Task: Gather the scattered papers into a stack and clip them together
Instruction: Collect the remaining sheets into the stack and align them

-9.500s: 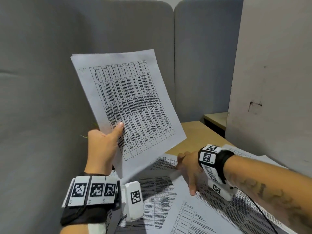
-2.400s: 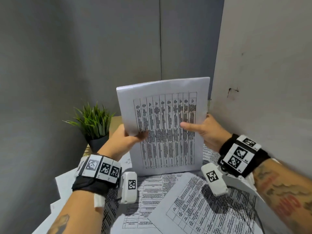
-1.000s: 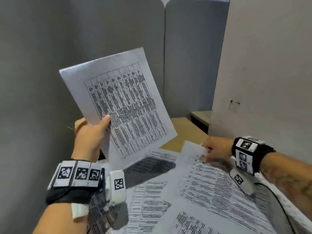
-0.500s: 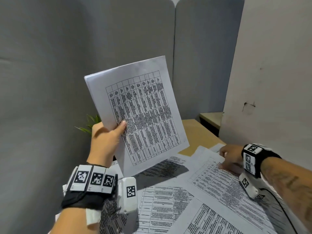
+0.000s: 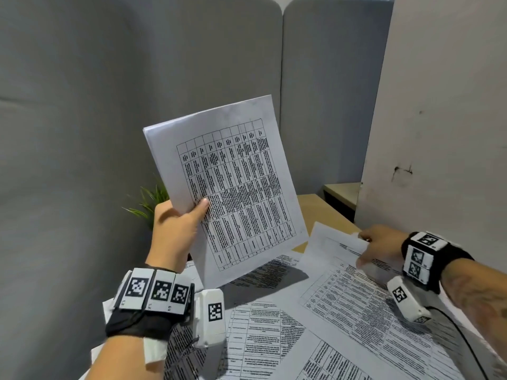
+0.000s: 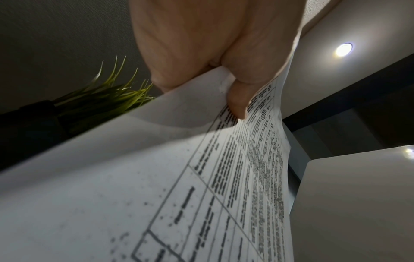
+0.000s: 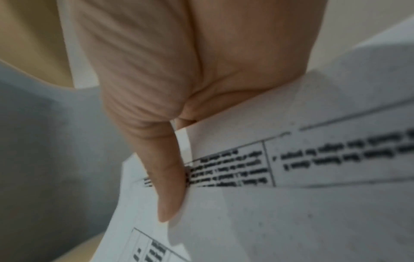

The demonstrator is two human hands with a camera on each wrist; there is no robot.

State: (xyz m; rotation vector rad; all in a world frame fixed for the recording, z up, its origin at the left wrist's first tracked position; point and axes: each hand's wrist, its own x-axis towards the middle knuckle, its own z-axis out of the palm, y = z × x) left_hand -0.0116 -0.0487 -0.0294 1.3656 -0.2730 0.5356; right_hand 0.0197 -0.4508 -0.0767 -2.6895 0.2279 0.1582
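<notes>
Paper gathering: held stack [image 5: 227,187] at frame centre; loose sheet [image 5: 354,292] at lower right.

Sheets judged light, limp, slippery; grip near an edge, thumb on top; left hand [image 5: 175,231] pinches the stack's lower-left edge, upright and tilted; right hand [image 5: 375,248] pinches the loose sheet's far corner above the desk [image 5: 315,207]; plant [image 5: 149,201] behind.

A thin stack of white sheets [image 5: 227,187] printed with black tables stands upright and tilted in the air above the desk. Below it more printed papers [image 5: 274,325] lie scattered and overlapping, one sheet [image 5: 337,259] lifted at its far corner.
</notes>
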